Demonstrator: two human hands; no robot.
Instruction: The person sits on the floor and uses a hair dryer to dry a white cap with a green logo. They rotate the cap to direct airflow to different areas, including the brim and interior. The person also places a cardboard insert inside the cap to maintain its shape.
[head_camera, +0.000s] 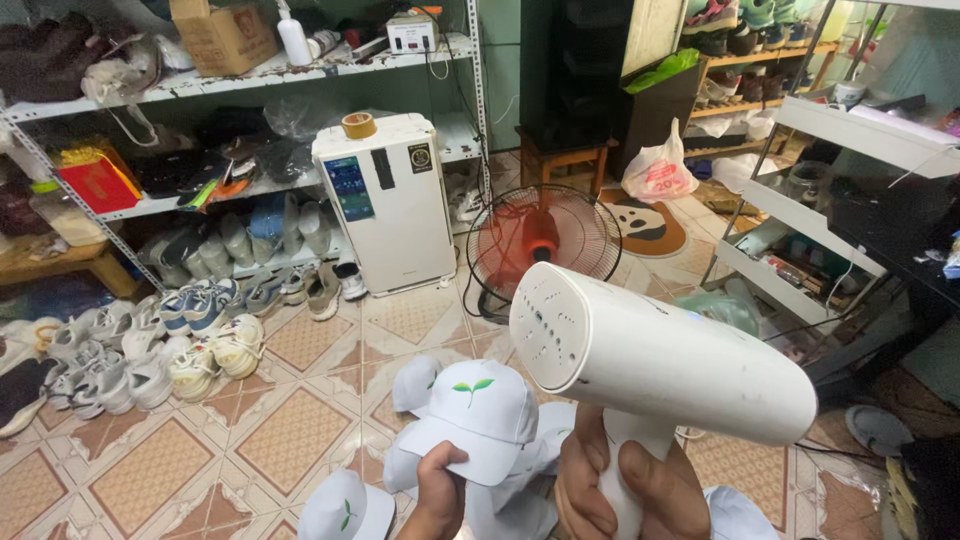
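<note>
Head view. Landmark: the white steamer (650, 365), which fills the lower centre-right of the frame.

Right hand (625, 490): clenched around the steamer's handle from below. The head is tilted, its perforated plate facing left and slightly toward the camera. Judgement: the plate is angled toward the cap so its face meets the fabric.

Left hand (437, 495): just left of the steamer handle, low in frame. Its grip pinches the brim of a white cap (475, 410) with a green leaf mark; thumb on top of the brim, fingers hidden under it. The cap is held up off the floor, crown toward the plate, near it but apart. Judgement: holding by the brim keeps the crown free and the fingers away from the plate.

Below and around the held cap: more caps (345, 510) of the same kind, piled loosely, one behind the held one. What they rest on is hidden.

Behind the steamer: an orange fan (540, 240) stands on the tiled floor (290, 430). Left of the fan, a white box-shaped appliance (385, 205) with a tape roll (359, 125) on top. Far left of the steamer, sneakers (150, 355) lie in a heap on the floor under metal shelves (240, 75) loaded with shoes and boxes.
</note>
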